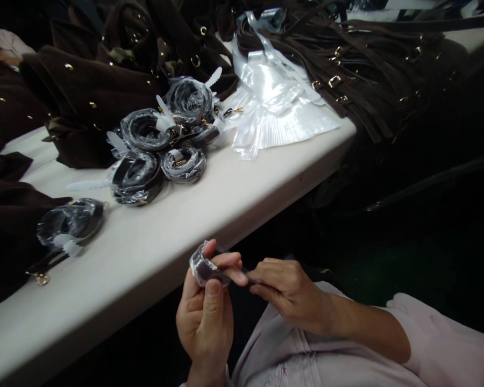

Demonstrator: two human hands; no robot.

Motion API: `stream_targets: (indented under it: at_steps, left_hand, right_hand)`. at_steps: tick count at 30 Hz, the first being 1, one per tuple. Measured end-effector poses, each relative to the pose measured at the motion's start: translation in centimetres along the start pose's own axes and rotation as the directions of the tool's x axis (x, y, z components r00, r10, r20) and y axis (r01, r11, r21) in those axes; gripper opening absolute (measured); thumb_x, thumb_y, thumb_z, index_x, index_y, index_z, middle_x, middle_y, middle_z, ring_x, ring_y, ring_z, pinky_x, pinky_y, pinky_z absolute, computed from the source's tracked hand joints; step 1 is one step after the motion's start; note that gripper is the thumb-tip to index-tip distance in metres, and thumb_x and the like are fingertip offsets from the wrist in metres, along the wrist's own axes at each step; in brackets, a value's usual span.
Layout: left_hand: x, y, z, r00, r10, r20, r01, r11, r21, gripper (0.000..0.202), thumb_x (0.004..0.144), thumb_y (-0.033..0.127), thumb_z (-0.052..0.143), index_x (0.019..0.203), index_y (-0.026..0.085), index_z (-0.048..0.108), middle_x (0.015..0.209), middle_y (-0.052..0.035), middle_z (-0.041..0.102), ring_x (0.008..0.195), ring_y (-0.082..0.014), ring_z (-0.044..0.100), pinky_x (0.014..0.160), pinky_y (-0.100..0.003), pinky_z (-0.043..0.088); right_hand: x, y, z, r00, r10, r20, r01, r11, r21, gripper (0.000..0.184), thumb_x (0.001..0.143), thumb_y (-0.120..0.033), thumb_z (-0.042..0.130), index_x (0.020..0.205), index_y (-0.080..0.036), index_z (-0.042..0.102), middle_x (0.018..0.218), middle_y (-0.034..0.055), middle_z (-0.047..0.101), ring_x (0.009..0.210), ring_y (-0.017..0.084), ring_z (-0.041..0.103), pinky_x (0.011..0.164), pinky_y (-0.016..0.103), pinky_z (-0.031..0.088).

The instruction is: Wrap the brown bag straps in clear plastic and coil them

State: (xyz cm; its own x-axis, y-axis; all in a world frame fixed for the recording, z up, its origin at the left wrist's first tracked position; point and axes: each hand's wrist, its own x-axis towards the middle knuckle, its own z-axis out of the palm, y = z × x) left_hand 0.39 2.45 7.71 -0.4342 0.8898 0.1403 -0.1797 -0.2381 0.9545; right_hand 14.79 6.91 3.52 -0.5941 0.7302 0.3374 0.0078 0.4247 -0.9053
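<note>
My left hand (205, 317) is closed round a small dark strap roll (204, 267) wrapped in clear plastic, thumb pressed against it. My right hand (286, 290) pinches the strap's free end just to the right of the roll, fingers together. Both hands hover below the front edge of the white table (153, 242), over my lap. On the table lie several finished coiled straps in plastic bags (161, 145), and one more bagged coil (70, 221) at the left.
Dark brown suede bags (89, 91) with gold studs crowd the table's back and left. A stack of clear plastic bags (278, 107) lies at the back right beside a heap of loose dark straps with gold buckles (358, 70). The floor is dark.
</note>
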Motion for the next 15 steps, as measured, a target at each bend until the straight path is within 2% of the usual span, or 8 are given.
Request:
stream_targets:
  at_steps: [2,3,5,8,10,12,13,15]
  left_hand:
    - [0.1,-1.0,-0.2,0.997,0.081,-0.01,-0.077,0.973,0.217,0.038,0.097,0.027,0.05,0.135,0.022,0.051,0.112,-0.0076,0.07,0.085,-0.0128,0.069,0.081,-0.024,0.056]
    - [0.1,-1.5,-0.5,0.993,0.115,0.021,-0.116,0.938,0.327,0.039,0.098,0.026,0.048,0.137,0.023,0.047,0.116,-0.0078,0.069,0.088,-0.0137,0.07,0.08,-0.025,0.056]
    - [0.1,-2.4,-1.4,0.973,0.183,0.14,-0.229,0.828,0.512,0.041,0.099,0.024,0.044,0.14,0.023,0.043,0.118,-0.008,0.068,0.091,-0.0145,0.07,0.085,-0.028,0.055]
    - [-0.1,-3.4,-2.9,0.889,0.252,0.382,-0.454,0.593,0.665,0.037,0.098,0.022,0.043,0.135,0.017,0.046,0.112,-0.0088,0.07,0.097,-0.0175,0.069,0.094,-0.033,0.052]
    - [-0.2,-3.7,-3.6,0.824,0.234,0.516,-0.56,0.474,0.68,0.032,0.098,0.023,0.042,0.127,0.014,0.052,0.111,-0.0112,0.07,0.101,-0.0201,0.068,0.091,-0.032,0.053]
    - [-0.3,-3.8,-4.0,0.771,0.2,0.605,-0.624,0.426,0.655,0.031,0.098,0.026,0.041,0.123,0.011,0.053,0.109,-0.014,0.07,0.099,-0.0222,0.068,0.086,-0.032,0.055]
    - [-0.4,-3.9,-4.0,0.756,0.183,0.629,-0.639,0.418,0.646,0.032,0.097,0.026,0.042,0.124,0.011,0.053,0.106,-0.0142,0.07,0.095,-0.0222,0.069,0.081,-0.031,0.055]
    - [-0.7,-3.9,-3.9,0.738,0.159,0.656,-0.654,0.406,0.638,0.035,0.095,0.023,0.047,0.128,0.01,0.049,0.1,-0.0142,0.071,0.083,-0.0216,0.07,0.072,-0.029,0.055]
  right_hand:
    - [-0.4,-0.4,0.1,0.987,0.135,0.091,-0.144,0.985,0.1,0.034,0.103,-0.035,0.045,0.089,-0.014,0.068,0.082,0.0058,0.067,0.076,0.014,0.061,0.073,0.025,0.046]
    - [-0.5,-0.7,0.0,0.969,0.204,0.141,-0.228,0.956,0.183,0.036,0.103,-0.037,0.044,0.088,-0.014,0.067,0.082,0.0058,0.068,0.076,0.014,0.063,0.074,0.025,0.047]
    - [-0.7,-1.4,-0.3,0.913,0.336,0.233,-0.401,0.845,0.353,0.035,0.101,-0.041,0.047,0.089,-0.013,0.065,0.079,0.0055,0.069,0.074,0.014,0.064,0.073,0.024,0.048]
    - [-0.6,-2.4,-1.2,0.82,0.463,0.335,-0.571,0.639,0.515,0.034,0.093,-0.046,0.061,0.091,-0.011,0.062,0.067,0.0031,0.066,0.063,0.011,0.06,0.064,0.021,0.048]
    - [-0.4,-2.7,-2.0,0.79,0.497,0.359,-0.609,0.561,0.56,0.036,0.084,-0.045,0.072,0.089,-0.01,0.062,0.064,0.0008,0.062,0.057,0.009,0.055,0.058,0.019,0.045]
    - [-0.1,-2.7,-2.7,0.778,0.526,0.345,-0.62,0.55,0.559,0.036,0.078,-0.042,0.077,0.085,-0.011,0.061,0.062,-0.0013,0.059,0.055,0.008,0.052,0.054,0.018,0.042]
    - [0.0,-2.6,-3.0,0.781,0.534,0.323,-0.616,0.576,0.537,0.034,0.077,-0.041,0.079,0.081,-0.012,0.061,0.062,-0.0022,0.057,0.054,0.008,0.051,0.052,0.017,0.041]
    - [0.1,-2.2,-3.3,0.82,0.516,0.247,-0.57,0.702,0.427,0.029,0.078,-0.037,0.078,0.077,-0.013,0.062,0.061,-0.0033,0.056,0.053,0.007,0.049,0.05,0.017,0.038]
